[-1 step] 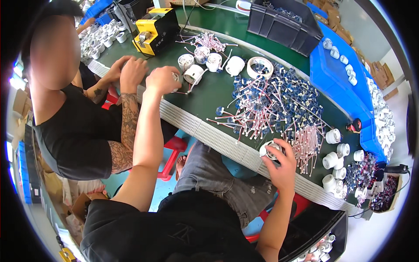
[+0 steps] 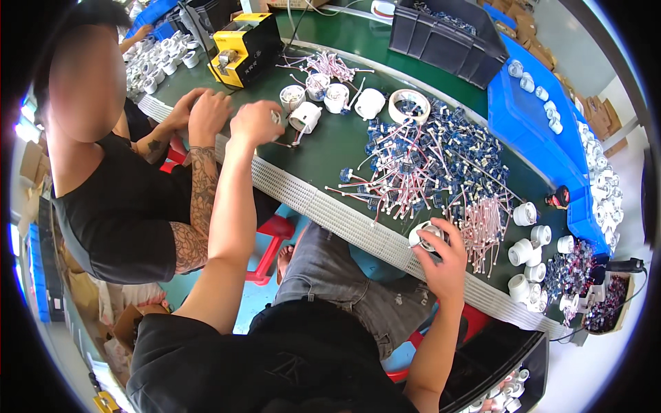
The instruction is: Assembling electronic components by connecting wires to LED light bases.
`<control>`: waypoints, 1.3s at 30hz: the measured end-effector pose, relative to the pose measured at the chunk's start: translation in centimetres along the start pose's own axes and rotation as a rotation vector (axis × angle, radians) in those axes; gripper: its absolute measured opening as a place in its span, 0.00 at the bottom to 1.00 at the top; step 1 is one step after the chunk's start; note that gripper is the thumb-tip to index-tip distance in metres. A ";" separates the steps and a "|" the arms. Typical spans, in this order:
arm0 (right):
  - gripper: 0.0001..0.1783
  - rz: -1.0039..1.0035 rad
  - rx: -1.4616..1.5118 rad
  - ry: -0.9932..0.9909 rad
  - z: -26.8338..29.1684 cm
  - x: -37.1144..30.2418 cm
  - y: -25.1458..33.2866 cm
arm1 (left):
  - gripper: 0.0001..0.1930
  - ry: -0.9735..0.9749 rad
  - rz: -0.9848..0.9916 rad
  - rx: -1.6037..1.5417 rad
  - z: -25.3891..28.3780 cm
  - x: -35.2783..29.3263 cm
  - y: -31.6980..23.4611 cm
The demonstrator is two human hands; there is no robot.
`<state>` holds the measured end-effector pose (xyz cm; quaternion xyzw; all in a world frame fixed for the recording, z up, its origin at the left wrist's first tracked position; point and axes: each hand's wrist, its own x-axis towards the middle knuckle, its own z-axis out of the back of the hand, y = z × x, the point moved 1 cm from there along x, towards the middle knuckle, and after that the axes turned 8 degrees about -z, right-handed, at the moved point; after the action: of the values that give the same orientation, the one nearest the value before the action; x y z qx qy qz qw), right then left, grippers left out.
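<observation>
At the left, my left hand is closed, slightly smeared by motion, round a small white plastic part that shows only at its edge. Beside it a white cylindrical housing lies tipped on the green work table, a thin wire near it. More white housings stand just behind. My right hand grips a round white housing between thumb and fingers at the table's near edge. Past that hand lies a bundle of pink-and-white wires.
A heap of blue circuit boards with wires covers the middle, with a white ring on it. A yellow-black machine stands at far left, near a co-worker's tattooed arm. Blue bins and a black crate line the back.
My left hand has shifted very slightly. A pale strip that lay across the tipped housing beside it no longer shows there. My right hand stays in place.
</observation>
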<state>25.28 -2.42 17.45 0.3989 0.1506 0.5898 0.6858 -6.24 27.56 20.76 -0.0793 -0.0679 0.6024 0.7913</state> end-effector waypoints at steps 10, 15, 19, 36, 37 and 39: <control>0.08 0.162 -0.059 -0.202 -0.1 0.5 0.5 | 0.14 -0.464 -0.481 -0.268 -1.2 -6.6 -7.9; 0.08 0.112 0.040 -0.130 0.1 2.1 0.2 | 0.13 -0.157 -0.533 -0.342 -6.0 -7.4 -9.7; 0.07 0.046 0.087 -0.095 -0.2 2.4 -0.5 | 0.10 -0.085 -0.501 -0.500 -5.9 -6.8 -9.1; 0.08 0.080 -0.135 -0.260 -0.5 2.5 0.9 | 0.09 0.214 -0.373 -1.644 -6.6 -11.8 -9.3; 0.06 0.111 -0.184 -0.256 -0.5 2.5 0.7 | 0.10 0.378 -0.401 -1.652 -7.2 -12.2 -10.1; 0.06 0.133 -0.191 -0.228 -0.4 2.5 0.7 | 0.09 0.596 -0.445 -1.560 -7.3 -13.1 -11.4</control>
<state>25.16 0.02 18.37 0.4053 -0.0119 0.5963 0.6929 2.55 11.65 15.80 -0.7393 -0.2657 0.1687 0.5953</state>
